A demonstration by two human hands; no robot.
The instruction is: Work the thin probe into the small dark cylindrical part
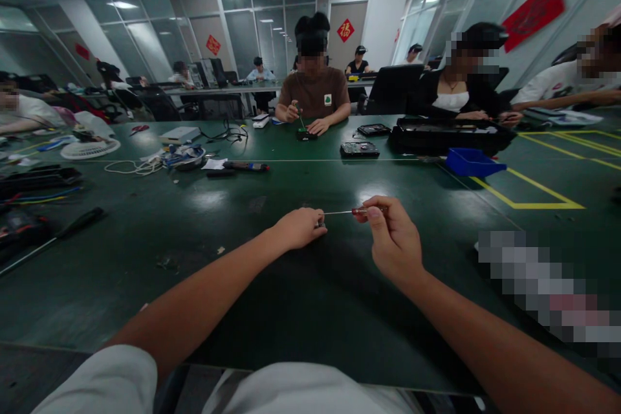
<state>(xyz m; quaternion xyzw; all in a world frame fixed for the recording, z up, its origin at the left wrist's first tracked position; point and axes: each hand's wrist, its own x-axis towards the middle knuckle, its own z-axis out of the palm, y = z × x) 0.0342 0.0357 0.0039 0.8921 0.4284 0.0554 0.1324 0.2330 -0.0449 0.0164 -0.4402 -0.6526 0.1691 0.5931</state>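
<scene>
My right hand (pixel 395 236) is closed around the reddish handle of a screwdriver (pixel 359 211). Its thin metal shaft runs level to the left, and the tip reaches the fingers of my left hand (pixel 299 228). Those fingers are curled around a small metallic part (pixel 319 224), mostly hidden by the hand, so its kind does not show. Both hands are over the green tabletop (pixel 310 310), in front of my body.
Across the table a person (pixel 314 94) works on a small black device. Hard drives (pixel 359 149), a blue tray (pixel 473 162) and a long black casing (pixel 451 136) lie at the back right. Cables (pixel 182 156) and a long screwdriver (pixel 80 222) lie left. A pixelated object lies right.
</scene>
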